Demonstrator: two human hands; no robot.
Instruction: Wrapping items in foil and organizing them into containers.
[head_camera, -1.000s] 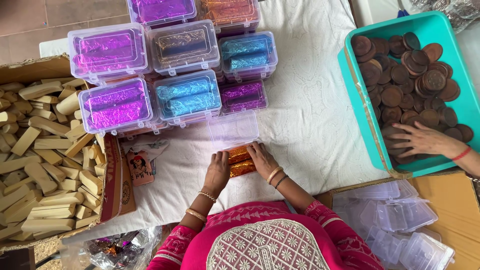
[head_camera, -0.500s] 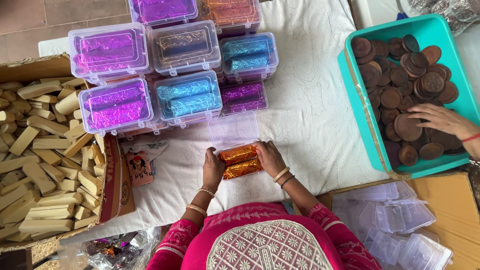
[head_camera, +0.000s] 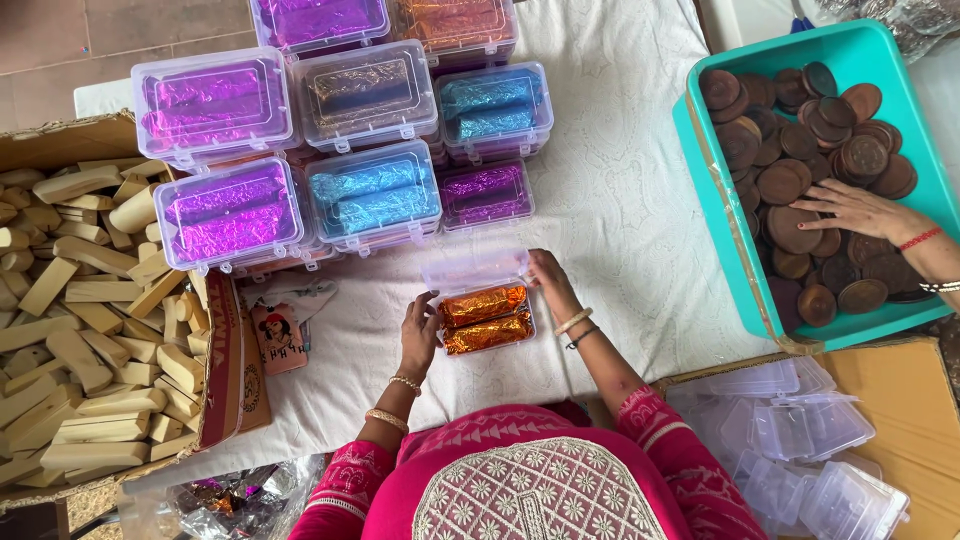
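Observation:
A small clear plastic box (head_camera: 484, 318) lies on the white cloth (head_camera: 620, 200) in front of me, its lid (head_camera: 474, 266) raised toward the stacks. Two bars wrapped in orange foil (head_camera: 486, 304) lie side by side inside it. My left hand (head_camera: 419, 332) grips the box's left edge. My right hand (head_camera: 548, 280) holds the right side at the lid hinge. Both wrists carry bangles.
Stacks of closed clear boxes (head_camera: 372, 195) with purple, blue, brown and orange foil bars stand beyond. A cardboard carton of pale bars (head_camera: 80, 310) is left. A teal tub (head_camera: 716, 210) of brown discs is right, another person's hand (head_camera: 852, 210) in it. Empty clear boxes (head_camera: 800, 440) lie lower right.
The box with the orange bars has moved away from me toward the stacks, and its lid now stands open. The other person's hand has shifted within the teal tub.

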